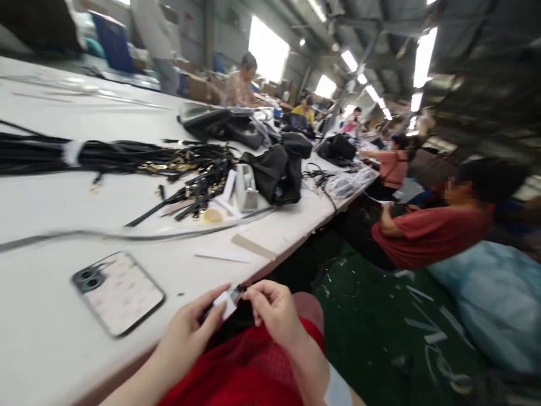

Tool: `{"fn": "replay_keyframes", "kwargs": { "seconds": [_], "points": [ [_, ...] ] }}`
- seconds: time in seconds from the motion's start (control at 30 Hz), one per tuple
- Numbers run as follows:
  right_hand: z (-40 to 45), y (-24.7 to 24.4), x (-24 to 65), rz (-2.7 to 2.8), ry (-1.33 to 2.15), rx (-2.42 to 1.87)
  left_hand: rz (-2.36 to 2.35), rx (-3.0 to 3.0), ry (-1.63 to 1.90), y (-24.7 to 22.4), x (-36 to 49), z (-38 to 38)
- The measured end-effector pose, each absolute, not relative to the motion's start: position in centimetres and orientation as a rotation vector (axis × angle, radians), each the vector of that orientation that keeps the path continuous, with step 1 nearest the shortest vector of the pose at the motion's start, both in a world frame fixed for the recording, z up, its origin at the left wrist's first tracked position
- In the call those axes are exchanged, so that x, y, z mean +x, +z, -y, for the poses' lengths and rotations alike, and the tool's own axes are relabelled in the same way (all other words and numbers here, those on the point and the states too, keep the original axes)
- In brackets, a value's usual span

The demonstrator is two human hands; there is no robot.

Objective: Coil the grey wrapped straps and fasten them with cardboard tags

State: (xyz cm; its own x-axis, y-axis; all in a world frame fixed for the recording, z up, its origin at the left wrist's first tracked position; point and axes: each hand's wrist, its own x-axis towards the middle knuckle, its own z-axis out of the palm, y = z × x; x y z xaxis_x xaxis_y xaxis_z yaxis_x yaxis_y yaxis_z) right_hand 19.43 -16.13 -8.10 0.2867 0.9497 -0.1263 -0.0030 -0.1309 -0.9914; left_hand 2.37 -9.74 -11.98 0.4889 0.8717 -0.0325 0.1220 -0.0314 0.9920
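Over the front edge of the table, my left hand (192, 327) is closed on a small white piece (226, 304) with a dark end; blur hides what kind of thing it is. My right hand (274, 310) pinches at that dark end, thumb and forefinger pressed together. Whether the right fingers grip the same piece or something tiny beside it, I cannot tell. A phone (122, 293) in a patterned case lies back up on the table (38, 304), left of my hands.
Black straps (114, 155) with gold metal ends lie bundled across the table. Beyond them are a black bag (274, 172), a white tape dispenser (246, 189) and a grey cable (84, 234). A person in red (431, 234) sits to the right, near a pale blue sack (490, 299).
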Motion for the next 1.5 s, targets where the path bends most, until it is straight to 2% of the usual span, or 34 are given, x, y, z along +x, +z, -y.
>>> {"fn": "replay_keyframes", "kwargs": {
  "seconds": [0.27,0.67,0.83,1.2,1.4,1.5],
  "points": [
    [17.5,-8.7,18.7,0.976,1.312,-1.347,-0.979,1.473,0.752,-10.5,2.8,10.9],
    [16.5,-10.3,17.6,0.984,1.407,-1.442,-0.959,1.431,0.797,-9.9,2.6,11.2],
    [16.5,-9.4,17.7,1.008,1.502,-1.327,-1.045,1.44,0.879,-9.4,2.7,11.2],
    [16.3,-10.1,16.6,0.936,1.263,-1.234,-0.717,1.822,1.07,-8.2,3.0,13.3],
    [16.5,-9.9,16.5,0.848,1.408,-0.941,-0.753,1.934,1.047,-8.8,3.0,12.6],
    [16.4,-10.6,18.3,0.927,1.254,-1.139,-0.873,2.13,0.998,-9.9,2.3,11.6]
  ]
}}
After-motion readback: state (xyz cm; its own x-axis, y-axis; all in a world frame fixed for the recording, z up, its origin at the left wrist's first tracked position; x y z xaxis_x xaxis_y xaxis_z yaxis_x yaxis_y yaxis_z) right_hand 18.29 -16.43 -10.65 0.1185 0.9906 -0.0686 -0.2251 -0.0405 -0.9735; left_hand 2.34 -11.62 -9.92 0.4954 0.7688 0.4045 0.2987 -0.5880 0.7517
